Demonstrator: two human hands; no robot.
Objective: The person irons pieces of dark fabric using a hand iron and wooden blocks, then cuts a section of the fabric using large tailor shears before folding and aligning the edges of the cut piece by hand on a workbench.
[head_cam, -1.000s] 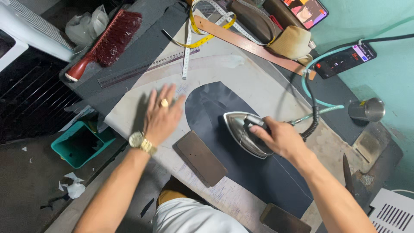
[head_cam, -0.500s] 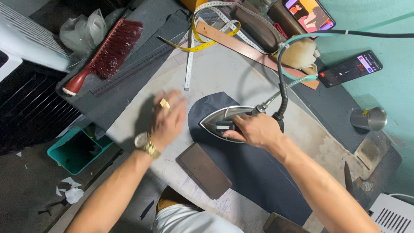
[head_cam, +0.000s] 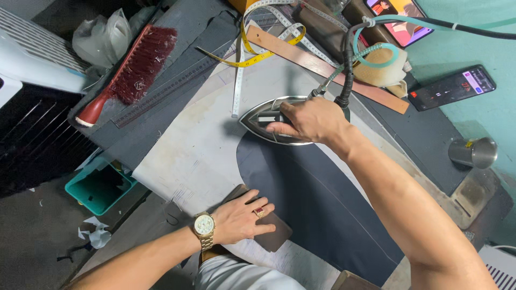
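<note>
The right hand (head_cam: 309,121) has its grip wrapped firmly around the dark handle of a silver, boat-shaped steam iron (head_cam: 271,122), which sits sole-down at the far tip of a dark navy cloth panel (head_cam: 317,204) spread on the pale padded counter (head_cam: 188,156). The iron looks heavy and rigid, hot underneath, so the handle on top is the only sensible hold; its black hose (head_cam: 346,70) rises from the rear and may tug. The left hand (head_cam: 242,217) lies flat, fingers loosely apart and gripping nothing, on a small brown rectangular block (head_cam: 271,236) at the cloth's near left edge. The cloth seems thin and limp. Farther left lie a red-bristled brush (head_cam: 131,67) and a yellow tape measure (head_cam: 258,53).
</note>
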